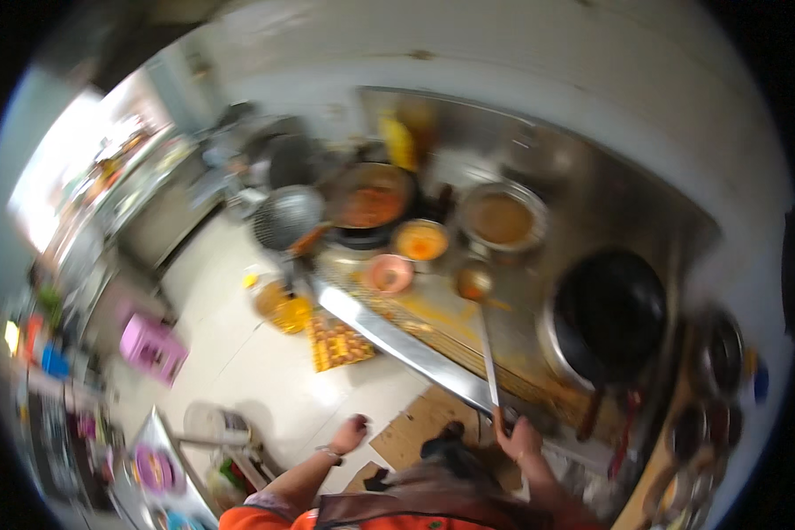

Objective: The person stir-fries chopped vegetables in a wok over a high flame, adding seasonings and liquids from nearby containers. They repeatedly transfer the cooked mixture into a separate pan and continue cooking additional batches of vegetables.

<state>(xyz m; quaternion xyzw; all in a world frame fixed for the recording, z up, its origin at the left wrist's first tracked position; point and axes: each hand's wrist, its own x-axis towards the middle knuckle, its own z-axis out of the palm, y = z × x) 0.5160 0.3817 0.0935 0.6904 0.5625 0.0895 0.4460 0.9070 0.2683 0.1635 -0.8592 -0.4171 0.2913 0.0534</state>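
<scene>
My right hand point(523, 440) grips the wooden end of a long-handled ladle point(488, 353) at the stove's front edge. The ladle's bowl point(473, 281) rests on or just above the stove top, with something reddish in it. My left hand point(351, 435), a band at its wrist, is held out over the floor, away from the stove. Its fingers look curled, but blur hides whether anything is in them. Near the ladle bowl are a pot of brown liquid point(502, 219), a bowl of orange food point(420, 240) and a pink bowl point(389, 274).
A black wok point(611, 314) sits on the stove's right side. Farther left are a pan of reddish food point(371, 205) and a strainer point(289, 217). Oil bottles point(283, 305) and a patterned box point(337, 343) stand on the floor near a pink stool point(153, 347). Cardboard point(428, 424) lies near my feet.
</scene>
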